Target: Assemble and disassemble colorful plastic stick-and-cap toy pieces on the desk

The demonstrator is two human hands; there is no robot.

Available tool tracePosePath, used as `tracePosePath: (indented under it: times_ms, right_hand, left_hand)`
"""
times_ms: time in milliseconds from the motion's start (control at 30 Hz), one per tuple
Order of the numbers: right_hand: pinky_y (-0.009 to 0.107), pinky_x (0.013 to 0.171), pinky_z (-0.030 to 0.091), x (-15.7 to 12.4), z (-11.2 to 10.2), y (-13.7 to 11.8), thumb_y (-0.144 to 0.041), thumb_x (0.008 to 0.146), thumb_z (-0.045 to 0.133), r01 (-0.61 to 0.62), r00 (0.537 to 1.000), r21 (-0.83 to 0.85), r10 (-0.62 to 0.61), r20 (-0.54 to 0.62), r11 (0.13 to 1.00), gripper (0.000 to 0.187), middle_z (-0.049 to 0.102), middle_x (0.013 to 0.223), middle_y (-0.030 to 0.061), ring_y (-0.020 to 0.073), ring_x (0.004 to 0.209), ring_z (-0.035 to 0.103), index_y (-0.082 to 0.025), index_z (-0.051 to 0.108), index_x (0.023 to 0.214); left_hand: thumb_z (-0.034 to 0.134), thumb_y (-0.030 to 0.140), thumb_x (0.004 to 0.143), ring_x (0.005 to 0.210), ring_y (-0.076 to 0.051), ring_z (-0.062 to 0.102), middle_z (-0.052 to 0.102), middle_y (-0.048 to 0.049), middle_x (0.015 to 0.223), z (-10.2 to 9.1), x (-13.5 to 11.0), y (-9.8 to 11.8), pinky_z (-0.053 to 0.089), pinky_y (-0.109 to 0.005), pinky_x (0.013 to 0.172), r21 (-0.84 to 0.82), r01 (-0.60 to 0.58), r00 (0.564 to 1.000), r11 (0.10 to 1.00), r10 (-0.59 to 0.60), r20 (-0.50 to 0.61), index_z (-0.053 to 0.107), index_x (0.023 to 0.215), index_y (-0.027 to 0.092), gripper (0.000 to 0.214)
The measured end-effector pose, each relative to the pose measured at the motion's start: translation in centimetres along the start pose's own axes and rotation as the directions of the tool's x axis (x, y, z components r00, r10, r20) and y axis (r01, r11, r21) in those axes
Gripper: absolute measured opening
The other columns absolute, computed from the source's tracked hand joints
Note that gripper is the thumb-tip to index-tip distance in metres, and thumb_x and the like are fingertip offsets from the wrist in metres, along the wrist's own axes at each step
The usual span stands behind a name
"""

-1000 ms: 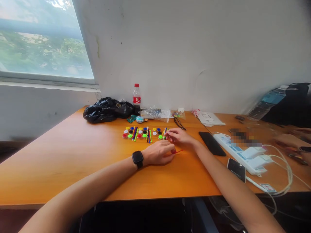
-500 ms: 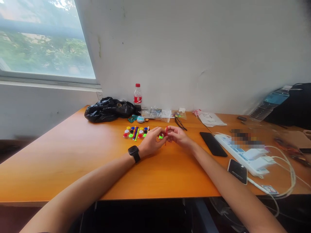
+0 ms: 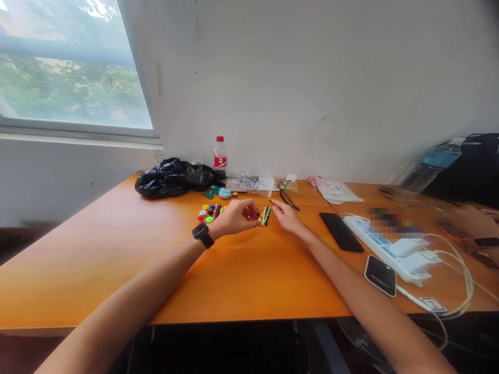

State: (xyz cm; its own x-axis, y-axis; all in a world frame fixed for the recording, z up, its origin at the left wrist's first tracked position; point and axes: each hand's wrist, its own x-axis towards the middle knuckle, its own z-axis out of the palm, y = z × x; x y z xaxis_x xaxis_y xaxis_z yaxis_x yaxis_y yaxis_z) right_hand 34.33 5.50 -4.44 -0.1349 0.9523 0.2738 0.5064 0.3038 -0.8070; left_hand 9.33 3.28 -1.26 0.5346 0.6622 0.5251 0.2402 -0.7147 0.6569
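Note:
My left hand [image 3: 235, 217], wearing a black watch on its wrist, is held over a row of small pots [image 3: 202, 213] with coloured lids. Its thumb and fingers are curved with a gap between them; some pots are hidden behind it. My right hand [image 3: 287, 217] is closed, its thumb and fingers pinching a thin red stick [image 3: 270, 201], of which only the tip shows. Between the two hands lies a bundle of coloured sticks [image 3: 266, 215], and more coloured sticks [image 3: 217, 211] lie among the pots left of my left hand.
Behind the pots are a black plastic bag [image 3: 171, 177], a cola bottle [image 3: 220, 158], a round tin [image 3: 224, 193] and clear packaging [image 3: 253, 182]. To the right lie a black phone [image 3: 341, 232], a white power strip [image 3: 374, 244] with cables and another phone [image 3: 381, 275].
My hands, which were together around the red stick, have come apart. The left has moved left and opened; the right has moved slightly right, keeping the red stick.

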Motion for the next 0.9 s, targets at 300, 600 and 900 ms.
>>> tracePosePath:
  times_ms: [300, 600, 900]
  right_hand:
    - [0.041, 0.100, 0.054, -0.6, 0.6, 1.4, -0.026, 0.097, 0.058, -0.023, 0.997, -0.484, -0.014, -0.074, 0.875, 0.045, 0.067, 0.119, 0.0170, 0.0262, 0.102, 0.068, -0.012, 0.063, 0.140]
    - [0.044, 0.116, 0.043, -1.3, 1.8, 1.1, -0.028, 0.104, 0.049, 0.118, 0.992, -0.434, -0.090, 0.083, 0.893, 0.040, 0.059, 0.124, 0.0129, 0.0271, 0.126, 0.057, -0.021, 0.072, 0.135]
    - [0.047, 0.115, 0.046, -1.4, 2.0, 0.5, -0.016, 0.100, 0.047, 0.227, 0.967, -0.307, -0.176, 0.185, 0.924, 0.038, 0.066, 0.129, 0.0142, 0.0277, 0.123, 0.062, -0.019, 0.077, 0.123]
  left_hand:
    - [0.078, 0.029, 0.084, 0.085, -0.022, 0.066, 0.070, -0.0051, 0.085, -0.5, -0.6, -1.2, 0.046, -0.031, 0.072, 0.481, -0.197, 0.964, 0.854, 0.079, 0.255, 0.076, 0.086, 0.022, 0.008]
    - [0.070, 0.027, 0.089, 0.084, -0.022, 0.063, 0.071, -0.0056, 0.087, -0.8, -0.6, -1.8, 0.045, -0.033, 0.074, 0.512, -0.286, 0.952, 0.810, 0.178, 0.250, 0.073, 0.088, 0.021, 0.007]
    - [0.066, 0.025, 0.092, 0.083, -0.023, 0.062, 0.069, -0.0062, 0.084, 0.1, -0.9, -2.0, 0.045, -0.033, 0.077, 0.534, -0.273, 0.958, 0.800, 0.177, 0.224, 0.072, 0.085, 0.022, 0.009]
